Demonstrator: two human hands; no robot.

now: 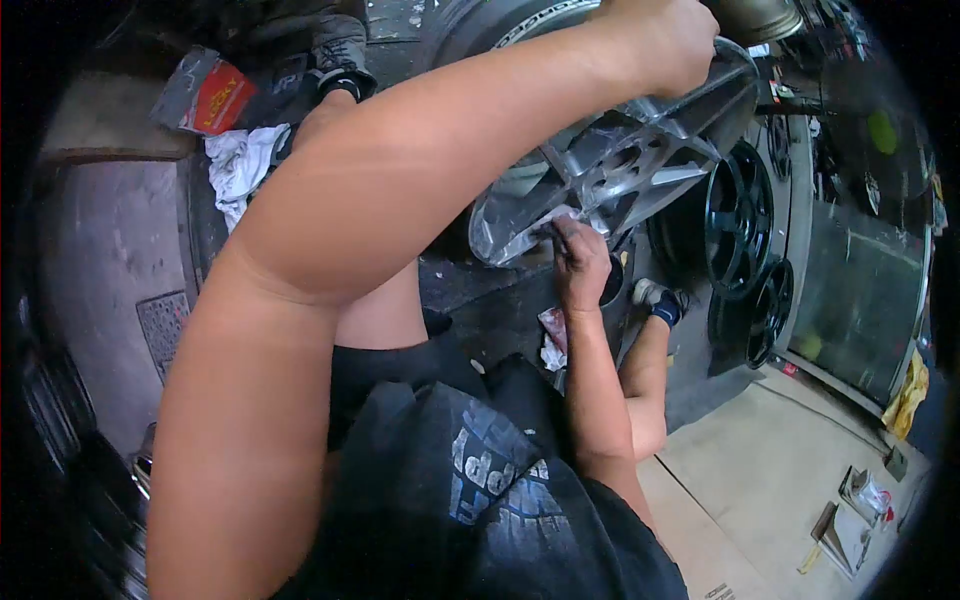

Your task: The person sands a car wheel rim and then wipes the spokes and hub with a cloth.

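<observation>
A silver multi-spoke alloy wheel [625, 160] stands tilted in front of me at the upper middle. My left arm reaches across it, and my left hand [670, 48] is closed around the wheel's upper edge, its fingertips mostly hidden. Against the wheel's lower rim, my right hand [580, 250] has grey, smudged fingers pinched on a small pale cloth [562, 214]. Part of another silver rim [480, 35] shows behind my left arm.
Black wheels [740, 220] stand at the right beside a glass-fronted cabinet [855, 300]. A white rag [240, 165] and a red-and-grey packet [220, 98] lie at the upper left. A crumpled wrapper [553, 335] is near my right forearm. Papers [850, 535] lie at the lower right.
</observation>
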